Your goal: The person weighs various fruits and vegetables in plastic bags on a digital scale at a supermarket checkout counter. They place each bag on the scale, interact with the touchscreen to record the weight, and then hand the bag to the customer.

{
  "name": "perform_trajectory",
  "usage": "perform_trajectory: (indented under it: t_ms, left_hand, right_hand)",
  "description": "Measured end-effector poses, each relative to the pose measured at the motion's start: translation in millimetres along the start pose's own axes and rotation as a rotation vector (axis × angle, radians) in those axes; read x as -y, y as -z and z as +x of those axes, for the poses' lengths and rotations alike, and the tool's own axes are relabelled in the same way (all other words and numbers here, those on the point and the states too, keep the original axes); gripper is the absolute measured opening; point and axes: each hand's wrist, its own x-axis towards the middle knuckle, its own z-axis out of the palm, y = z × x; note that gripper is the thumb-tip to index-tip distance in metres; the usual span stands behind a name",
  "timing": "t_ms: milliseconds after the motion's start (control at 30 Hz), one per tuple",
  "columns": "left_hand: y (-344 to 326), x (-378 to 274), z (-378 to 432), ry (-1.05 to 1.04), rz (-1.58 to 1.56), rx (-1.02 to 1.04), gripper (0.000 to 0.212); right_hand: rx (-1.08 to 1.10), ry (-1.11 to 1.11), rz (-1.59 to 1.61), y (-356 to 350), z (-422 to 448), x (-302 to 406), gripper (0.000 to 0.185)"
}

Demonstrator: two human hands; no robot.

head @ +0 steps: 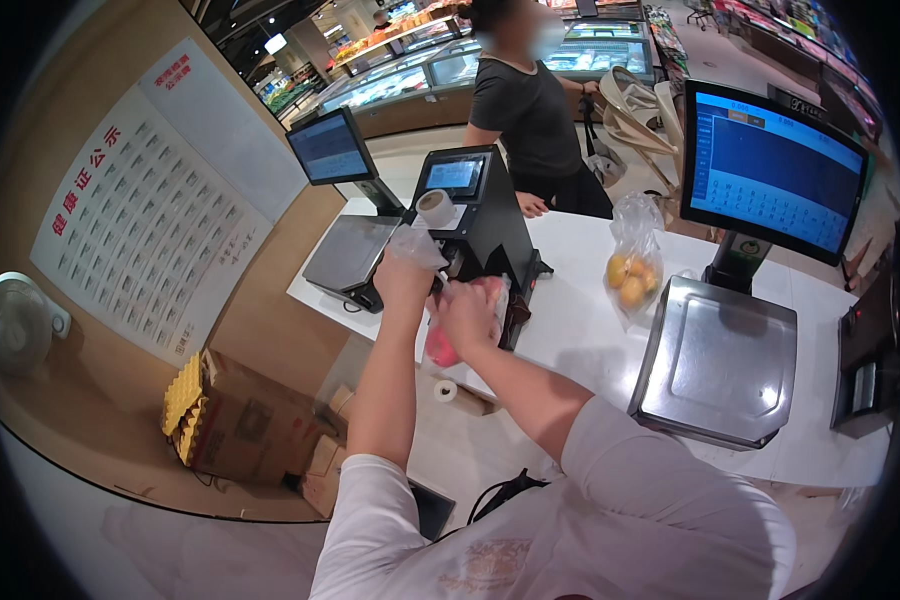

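Note:
My left hand [406,282] grips the gathered top of a clear plastic bag [418,246] in front of a black machine with a small screen [487,214]. My right hand [465,316] lies over the lower part of the bag, its fingers bent around the plastic. Round reddish fruit [442,349], of a kind I cannot make out, shows through below and beside that hand. A white paper roll [436,208] sits on the machine just beyond my left hand. The machine's front opening is partly hidden by my hands.
A clear bag of yellow-orange fruit [633,283] rests on the white counter [570,300]. Right of it stands a steel-topped scale [720,360] with a monitor [772,172]; another scale [351,251] is at left. A person [529,120] stands across the counter beside a stroller [637,112].

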Motion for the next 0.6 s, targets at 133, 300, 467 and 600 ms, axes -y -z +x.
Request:
perform_trajectory:
  t_ms: [133, 300, 467, 600]
  left_hand:
    - [-14, 13, 3, 0.024, 0.062, 0.089, 0.021]
    - [-31, 35, 2, -0.102, 0.160, 0.052, 0.024]
    - [-22, 14, -4, -0.374, 0.149, -0.266, 0.014]
    - [-6, -22, -10, -0.508, -0.027, -0.141, 0.007]
  right_hand:
    - [-0.004, 0.002, 0.100, -6, -2, 6, 0.012]
    - [0.042, 0.060, 0.089, 9, 3, 10, 0.016]
    - [-0.002, 0.214, 0.017, 3, 12, -16, 0.023]
    - [0.173, 0.247, 0.146, 39, 22, -39, 0.032]
